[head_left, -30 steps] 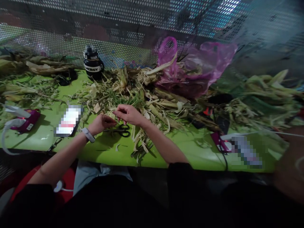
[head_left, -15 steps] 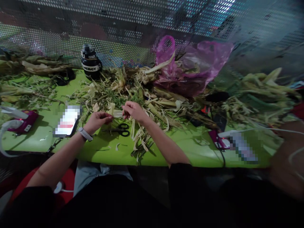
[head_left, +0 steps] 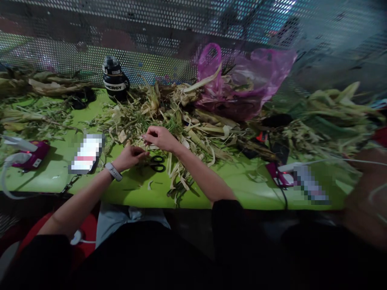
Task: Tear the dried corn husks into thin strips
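My left hand [head_left: 130,157], with a pale watch on its wrist, is closed in a pinch above the green table. My right hand [head_left: 160,138] is just above and to the right of it, thumb and fingers also pinched. Whatever lies between the fingertips is too small and dim to name. Black-handled scissors [head_left: 157,164] lie under the hands, their blades partly hidden by my left hand. Dry corn husks [head_left: 152,104] and green shreds are heaped behind the hands. Pale husk strips [head_left: 177,177] hang together to the right of the scissors.
A lit phone [head_left: 86,153] and a purple power socket [head_left: 32,155] lie left. A dark bottle [head_left: 115,82] and a pink plastic bag [head_left: 244,88] stand behind the husks. At right are another socket [head_left: 279,177], a second phone [head_left: 310,183] and a person's arm [head_left: 365,193].
My right hand has moved left and slightly up. My left hand has shifted right and slightly down, so the hands now nearly overlap, covering more of the scissors.
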